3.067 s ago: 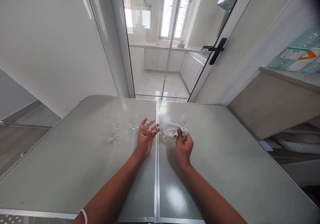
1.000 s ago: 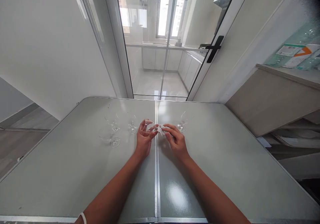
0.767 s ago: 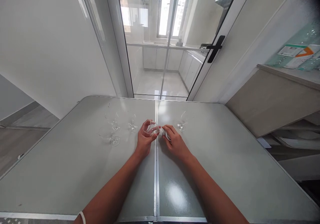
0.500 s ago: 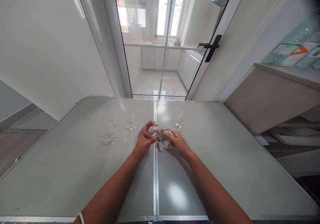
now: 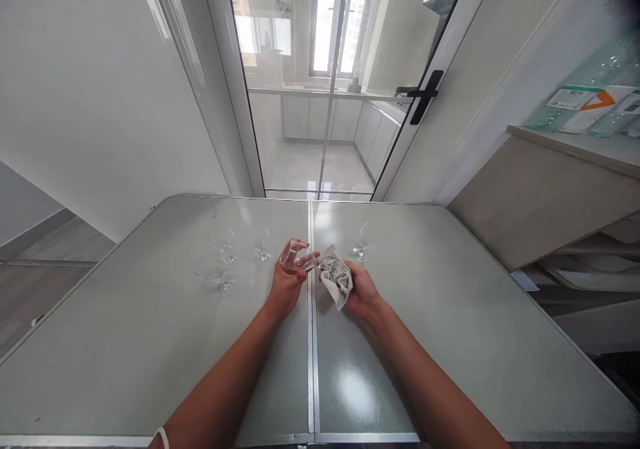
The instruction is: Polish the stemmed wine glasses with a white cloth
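Near the table's middle seam, my left hand point(image 5: 287, 285) is wrapped round the bowl of a clear stemmed glass point(image 5: 295, 255), which lies sideways with its foot end toward the right. My right hand point(image 5: 361, 287) grips a crumpled light grey cloth point(image 5: 337, 279) at the glass's foot end. The cloth hides the foot and part of the stem. To the left stand several similar stemmed glasses, among them a wine glass point(image 5: 263, 252) and a nearer one point(image 5: 228, 283). Another wine glass point(image 5: 361, 250) stands just beyond my right hand.
The pale grey-green table point(image 5: 200, 369) has metal edging and a metal strip down its middle. At its far side is a glazed door point(image 5: 325, 122) with a black handle point(image 5: 426, 97). On the right, a shelf point(image 5: 565, 189) holds clear plastic bottles point(image 5: 580, 102).
The cloth has come up and spread out in my right hand, covering the glass's foot end. The glass has shifted slightly left and turned in my left hand.
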The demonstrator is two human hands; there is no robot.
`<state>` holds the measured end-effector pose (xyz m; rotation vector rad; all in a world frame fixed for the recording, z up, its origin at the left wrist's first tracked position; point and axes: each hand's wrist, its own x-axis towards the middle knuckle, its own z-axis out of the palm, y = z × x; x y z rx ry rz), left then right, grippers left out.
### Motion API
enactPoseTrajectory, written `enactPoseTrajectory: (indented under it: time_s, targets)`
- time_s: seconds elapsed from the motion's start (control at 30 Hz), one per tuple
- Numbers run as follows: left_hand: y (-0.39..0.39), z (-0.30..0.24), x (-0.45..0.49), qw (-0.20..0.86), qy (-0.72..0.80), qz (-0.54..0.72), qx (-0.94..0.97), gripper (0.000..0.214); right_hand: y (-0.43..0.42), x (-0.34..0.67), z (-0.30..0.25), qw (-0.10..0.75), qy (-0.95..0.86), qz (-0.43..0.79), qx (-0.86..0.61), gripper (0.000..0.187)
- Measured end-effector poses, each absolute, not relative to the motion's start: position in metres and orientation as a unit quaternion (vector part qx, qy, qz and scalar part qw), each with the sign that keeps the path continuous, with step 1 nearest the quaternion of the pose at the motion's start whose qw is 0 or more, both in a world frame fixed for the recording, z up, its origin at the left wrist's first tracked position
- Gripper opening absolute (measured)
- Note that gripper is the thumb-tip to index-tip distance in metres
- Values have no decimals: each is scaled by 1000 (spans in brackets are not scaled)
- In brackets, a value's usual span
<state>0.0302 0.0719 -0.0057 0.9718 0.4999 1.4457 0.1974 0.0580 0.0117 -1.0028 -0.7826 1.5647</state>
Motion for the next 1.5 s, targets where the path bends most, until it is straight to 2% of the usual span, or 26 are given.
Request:
enactPoseTrajectory:
  time_s: [0.13, 0.33, 0.57, 0.7, 0.9, 1.07, 1.2, 1.5]
  targets:
    - [72, -8, 33, 593, 236, 630, 443, 65, 58, 191, 10, 571, -293, 646, -413, 33]
    - [71, -5, 35, 568, 256, 643, 445, 62, 57, 194, 10, 567, -282, 676, -377, 40]
    - [71, -2, 34, 549, 279, 652, 441, 54, 51, 189, 8, 628, -359, 533, -440, 43]
    - [70, -1, 34, 543, 283, 652, 447, 51, 49, 194, 9, 576, -454, 450, -509, 48]
    - [68, -1, 37, 548, 290, 638, 458, 52, 44, 200, 8, 549, -503, 277, -606, 35]
    - [70, -1, 36, 545, 288, 653, 440, 49, 42, 194, 2, 566, -601, 128, -550, 28]
    - [71, -1, 35, 544, 280, 672, 417, 50, 48, 193, -6, 512, -691, 77, -505, 34]
    - [72, -3, 37, 563, 292, 667, 392, 48, 47, 195, -7, 459, -722, 36, -516, 40]
